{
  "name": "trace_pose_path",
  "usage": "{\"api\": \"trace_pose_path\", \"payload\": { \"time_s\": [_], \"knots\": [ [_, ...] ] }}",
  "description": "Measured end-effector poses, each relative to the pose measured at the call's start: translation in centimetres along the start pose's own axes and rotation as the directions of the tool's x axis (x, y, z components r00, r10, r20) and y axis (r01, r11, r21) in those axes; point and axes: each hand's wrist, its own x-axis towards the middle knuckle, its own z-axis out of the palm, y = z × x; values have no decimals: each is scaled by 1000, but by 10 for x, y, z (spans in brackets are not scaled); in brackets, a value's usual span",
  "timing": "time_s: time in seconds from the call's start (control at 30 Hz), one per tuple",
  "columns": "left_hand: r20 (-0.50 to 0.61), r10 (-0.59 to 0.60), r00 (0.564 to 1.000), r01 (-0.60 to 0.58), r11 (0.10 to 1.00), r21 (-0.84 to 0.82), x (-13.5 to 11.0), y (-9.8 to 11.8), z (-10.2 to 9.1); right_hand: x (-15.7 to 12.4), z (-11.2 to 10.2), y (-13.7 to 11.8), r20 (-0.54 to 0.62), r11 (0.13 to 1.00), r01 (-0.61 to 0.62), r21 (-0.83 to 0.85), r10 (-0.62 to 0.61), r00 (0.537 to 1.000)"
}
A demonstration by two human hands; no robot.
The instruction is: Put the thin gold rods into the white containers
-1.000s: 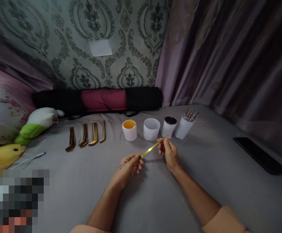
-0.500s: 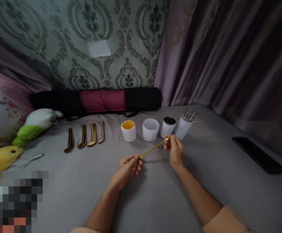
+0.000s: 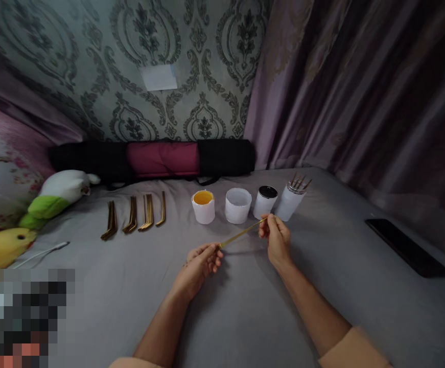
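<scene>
A thin gold strip [image 3: 241,234] slants up to the right between my hands, above the grey sheet. Its lower left end is pinched by the thumb and fingers of my left hand [image 3: 198,263]. My right hand [image 3: 276,237] is closed on the upper right end by the fingertips. Behind the strip stand a white tub with yellow-orange contents [image 3: 203,210], a plain white tub [image 3: 238,210], a white can with a black top [image 3: 263,207] and a white container [image 3: 289,204] with several thin brown sticks. The can is nearest my right hand.
Bundles of gold bent strips [image 3: 145,214] lie at left. A black and maroon roll [image 3: 161,159] lies along the wall. Plush toys [image 3: 59,193] and a white cable [image 3: 48,250] are at far left; a black phone-like slab [image 3: 408,248] lies at right.
My left hand has shifted very slightly left with its end of the strip. The right hand still holds the other end, and the view has turned slightly.
</scene>
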Motion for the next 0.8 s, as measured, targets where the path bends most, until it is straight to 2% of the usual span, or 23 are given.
{"api": "trace_pose_path", "payload": {
  "time_s": [0.3,0.53,0.8],
  "knots": [
    [-40,2,999,-4,999,-54,-1,3,0,-2,1,-4,38,1000,-7,-1,7,999],
    [-4,12,1000,-12,997,-82,0,1,-3,-4,-1,-7,52,998,13,-60,-9,999],
    [-26,-25,999,22,995,-100,-4,8,-1,-3,-7,-17,46,994,43,-96,-39,998]
  ]
}}
